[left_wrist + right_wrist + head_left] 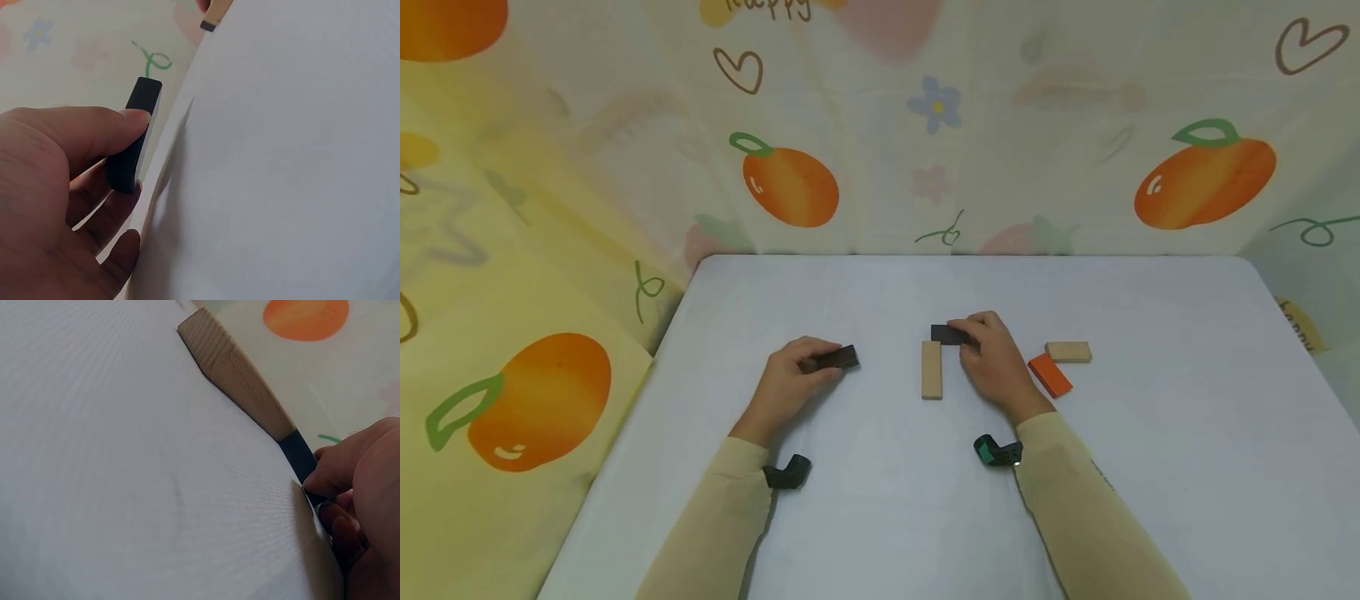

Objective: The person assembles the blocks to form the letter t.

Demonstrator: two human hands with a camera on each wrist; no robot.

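Hands well apart, both pinching (12 = far table edge). Left hand (788, 382) grips left black block (841, 357) between thumb and fingers, at 9 o'clock from middle wood block (931, 372), which lies along 12–6 on white table (865, 508). Right hand (996, 368) grips right black block (946, 335), which touches that wood block's 12 o'clock end. Orange block (1050, 377) at 3 o'clock, past right hand; other wood block (1070, 352) just beside it, at 1.
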